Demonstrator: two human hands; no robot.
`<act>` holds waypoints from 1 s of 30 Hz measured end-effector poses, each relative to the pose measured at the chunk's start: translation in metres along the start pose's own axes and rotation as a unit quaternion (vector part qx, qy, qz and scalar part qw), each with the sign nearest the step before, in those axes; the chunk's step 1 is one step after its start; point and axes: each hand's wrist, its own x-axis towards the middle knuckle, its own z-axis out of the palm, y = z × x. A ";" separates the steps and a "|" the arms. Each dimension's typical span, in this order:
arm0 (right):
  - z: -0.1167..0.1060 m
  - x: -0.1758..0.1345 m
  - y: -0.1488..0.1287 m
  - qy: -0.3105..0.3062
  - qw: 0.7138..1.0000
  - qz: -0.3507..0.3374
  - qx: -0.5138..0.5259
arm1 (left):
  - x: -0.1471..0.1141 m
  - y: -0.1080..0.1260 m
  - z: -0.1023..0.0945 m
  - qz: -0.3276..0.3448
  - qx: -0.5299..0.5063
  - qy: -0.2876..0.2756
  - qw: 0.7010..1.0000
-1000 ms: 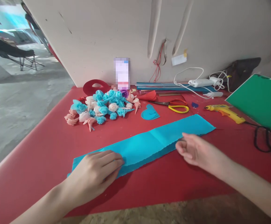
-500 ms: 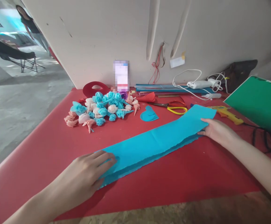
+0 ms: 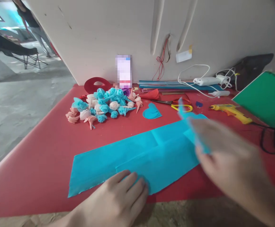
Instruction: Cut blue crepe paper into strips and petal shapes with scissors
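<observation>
A long strip of blue crepe paper [image 3: 99, 160] lies on the red-covered table, with a second layer of the blue paper [image 3: 165, 164] overlapping it on the near side. My left hand [image 3: 128, 195] is at that layer's near left corner, its curled fingers closed over the paper and the thumb hidden. Blurred by motion, my right hand [image 3: 229, 160] grips a raised part of the blue paper [image 3: 187, 121] at the right end, between thumb and fingers.
Behind the paper are a pile of blue, white and pink paper flowers [image 3: 104, 105], blue heart-shaped cutouts [image 3: 152, 111] and yellow-red scissors [image 3: 175, 105]. A yellow glue gun [image 3: 232, 113] with a black cord, a green board [image 3: 267, 99] and a white power strip [image 3: 207, 81] lie rightward. A person [image 3: 32, 23] stands far left.
The near layer of blue paper has come toward me, uncovering more of the strip. My left hand has moved right and nearer; my right hand has lifted paper and moved nearer, now blurred.
</observation>
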 end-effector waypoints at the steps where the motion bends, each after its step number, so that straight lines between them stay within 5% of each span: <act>1: 0.012 -0.001 -0.019 0.003 0.998 -0.062 -0.010 | 0.000 0.000 0.004 0.000 -0.005 -0.007 1.000; 7: 0.064 -0.033 -0.068 -0.080 0.983 -0.160 0.030 | -0.018 0.004 0.013 -0.022 -0.019 0.009 1.000; 30: 0.052 -0.032 -0.069 -0.195 0.953 -0.195 0.128 | -0.030 0.004 0.001 -0.037 -0.073 0.027 0.996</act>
